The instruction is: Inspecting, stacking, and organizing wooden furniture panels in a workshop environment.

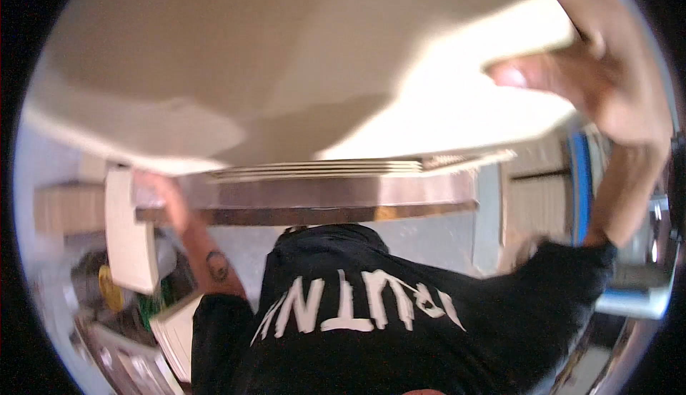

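Note:
A large pale wooden board (286, 59) fills the upper part of the view, tilted up close to me, with shadow over its left and bright light on its right. My right hand (600, 87) is at its right side, thumb stretched across the lit face; the other fingers run out of the picture at the top. Low on the left, my left hand (161, 191) is smeared by motion beside the board's lower edge and the end of the bench. Its fingers cannot be made out. Under the board, several thin sheets (321, 171) show their edges in a stack.
A brown bench (307, 213) with a worn front edge runs across in front of my body. On the left stand a pale wooden block (132, 252) and more pale boards (175, 331). To the right are wooden pieces (536, 209) and a blue upright strip (580, 188).

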### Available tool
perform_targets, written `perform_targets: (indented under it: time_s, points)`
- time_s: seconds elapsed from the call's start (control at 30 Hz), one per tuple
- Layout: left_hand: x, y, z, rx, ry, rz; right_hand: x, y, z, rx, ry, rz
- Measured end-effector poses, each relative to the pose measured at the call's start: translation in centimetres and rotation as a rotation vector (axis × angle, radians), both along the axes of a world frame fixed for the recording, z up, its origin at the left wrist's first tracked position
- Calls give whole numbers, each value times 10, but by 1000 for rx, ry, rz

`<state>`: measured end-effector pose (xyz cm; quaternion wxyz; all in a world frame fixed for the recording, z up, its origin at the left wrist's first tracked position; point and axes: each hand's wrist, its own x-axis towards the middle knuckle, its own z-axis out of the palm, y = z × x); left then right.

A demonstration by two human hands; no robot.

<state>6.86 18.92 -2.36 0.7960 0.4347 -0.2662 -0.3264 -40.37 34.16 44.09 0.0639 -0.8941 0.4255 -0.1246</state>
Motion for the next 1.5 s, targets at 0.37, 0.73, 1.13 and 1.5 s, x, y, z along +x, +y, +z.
perform_targets:
  time_s: [0.37, 0.73, 1.13, 1.5]
  points:
    - [-98, 41, 112, 6, -337, -33, 16, -12, -18, 227, 75, -243]
    - [-99, 43, 127, -117, -321, -16, 34, -7, -14, 148, 192, -376]
    - [-100, 45, 129, -51, -355, -6, 46, -9, -20, 169, 133, -234]
    - [-101, 40, 127, -59, -345, -38, 46, -7, -19, 118, 173, -238]
